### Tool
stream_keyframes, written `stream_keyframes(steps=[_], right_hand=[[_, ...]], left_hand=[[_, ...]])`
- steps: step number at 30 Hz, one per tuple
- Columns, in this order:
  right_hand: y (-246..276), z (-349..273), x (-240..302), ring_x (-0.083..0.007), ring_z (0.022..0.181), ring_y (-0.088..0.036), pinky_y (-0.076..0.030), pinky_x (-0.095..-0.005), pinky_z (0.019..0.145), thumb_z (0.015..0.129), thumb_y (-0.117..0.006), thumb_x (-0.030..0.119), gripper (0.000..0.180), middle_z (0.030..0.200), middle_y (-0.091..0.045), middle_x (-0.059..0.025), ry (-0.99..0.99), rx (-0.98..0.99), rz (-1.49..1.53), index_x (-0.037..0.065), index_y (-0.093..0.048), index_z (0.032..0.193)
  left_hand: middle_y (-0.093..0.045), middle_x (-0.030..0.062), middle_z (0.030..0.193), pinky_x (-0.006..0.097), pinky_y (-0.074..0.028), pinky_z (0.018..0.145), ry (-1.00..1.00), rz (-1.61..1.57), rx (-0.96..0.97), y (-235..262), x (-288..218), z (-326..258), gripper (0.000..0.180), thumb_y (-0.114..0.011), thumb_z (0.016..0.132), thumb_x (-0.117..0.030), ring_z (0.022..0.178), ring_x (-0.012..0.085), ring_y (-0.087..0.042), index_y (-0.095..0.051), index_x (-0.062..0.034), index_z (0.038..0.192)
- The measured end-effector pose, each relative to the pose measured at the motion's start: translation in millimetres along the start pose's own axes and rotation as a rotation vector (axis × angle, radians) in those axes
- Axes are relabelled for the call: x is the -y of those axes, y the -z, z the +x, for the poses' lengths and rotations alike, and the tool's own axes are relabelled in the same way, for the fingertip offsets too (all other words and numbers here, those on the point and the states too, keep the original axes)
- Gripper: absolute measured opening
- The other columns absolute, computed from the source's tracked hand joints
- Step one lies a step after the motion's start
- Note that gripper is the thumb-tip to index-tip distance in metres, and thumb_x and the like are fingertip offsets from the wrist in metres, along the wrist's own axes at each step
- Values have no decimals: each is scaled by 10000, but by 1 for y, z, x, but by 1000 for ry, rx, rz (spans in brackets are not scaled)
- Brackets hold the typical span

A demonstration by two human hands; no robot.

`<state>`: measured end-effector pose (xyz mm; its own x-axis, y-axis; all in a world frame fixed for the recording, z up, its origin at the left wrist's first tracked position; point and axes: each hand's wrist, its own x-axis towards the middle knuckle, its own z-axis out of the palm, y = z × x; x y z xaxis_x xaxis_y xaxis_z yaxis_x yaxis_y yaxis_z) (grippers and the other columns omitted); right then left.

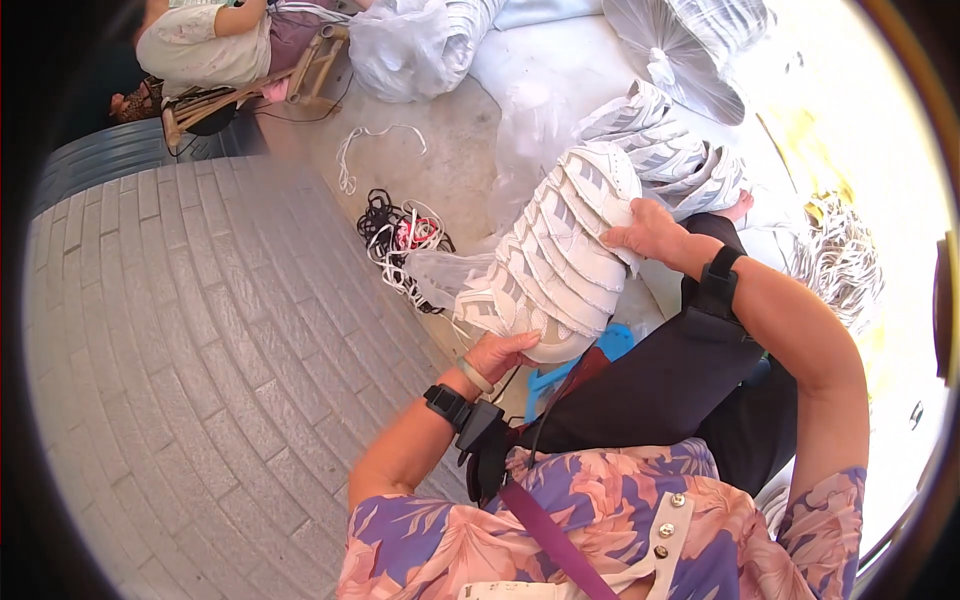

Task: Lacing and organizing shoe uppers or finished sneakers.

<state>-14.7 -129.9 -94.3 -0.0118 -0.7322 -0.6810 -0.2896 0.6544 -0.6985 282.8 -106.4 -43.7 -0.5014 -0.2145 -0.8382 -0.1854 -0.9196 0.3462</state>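
Head-worn fisheye, steeply downward, close

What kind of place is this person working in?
Probably an informal outdoor workspace for piecework on shoe parts. Both hands, left hand and right hand, hold a stack of white shoe uppers; tangled laces lie on concrete beside brick paving, with stuffed plastic bags.

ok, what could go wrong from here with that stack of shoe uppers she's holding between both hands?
1. The stack of white shoe uppers is held only at its ends, left hand and right hand; the middle could sag and spill.
2. Dropped pieces may land in the tangle of laces on the ground.
3. The second stack lies close behind; a swing could knock it.
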Motion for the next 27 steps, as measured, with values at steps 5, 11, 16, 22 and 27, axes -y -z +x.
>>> stream_keyframes(steps=[5,11,16,22,27], right_hand=[[-7,8,11,-257,700,-617,-491,-324,497,622,-710,349,623,888,-590,-217,-192,143,-154,-124,-509,973],[-8,30,2,-231,777,-567,-461,-332,615,692,-689,267,542,894,-565,-162,-166,184,-113,-98,-474,1030],[-21,39,2,-251,1027,-470,-386,-337,865,793,-593,277,514,1112,-492,-143,272,315,-6,-2,-394,1176],[35,32,6,-162,890,-532,-427,-292,759,797,-556,312,375,931,-550,-65,-66,352,-47,32,-503,1040],[81,-8,-9,-119,816,-556,-447,-257,694,829,-536,312,300,874,-583,-42,-37,45,245,73,-545,1009]], left_hand=[[-575,68,1089,327,-476,778,93,-87,-12,5,26,4,402,-607,811,-172,962,172,-564,-491,-33,1170],[-572,74,1094,309,-482,763,48,-160,-10,8,28,18,403,-600,816,-170,972,174,-563,-484,-29,1175],[-558,83,1077,288,-482,734,77,-14,-241,67,44,47,477,-631,797,-264,942,159,-571,-448,-16,1162],[-562,11,858,226,-423,640,44,451,-399,89,63,87,465,-673,740,-306,762,109,-539,-527,-30,1086],[-608,43,870,269,-425,638,-45,589,-532,117,65,107,360,-672,696,-281,712,134,-530,-611,-41,958]])
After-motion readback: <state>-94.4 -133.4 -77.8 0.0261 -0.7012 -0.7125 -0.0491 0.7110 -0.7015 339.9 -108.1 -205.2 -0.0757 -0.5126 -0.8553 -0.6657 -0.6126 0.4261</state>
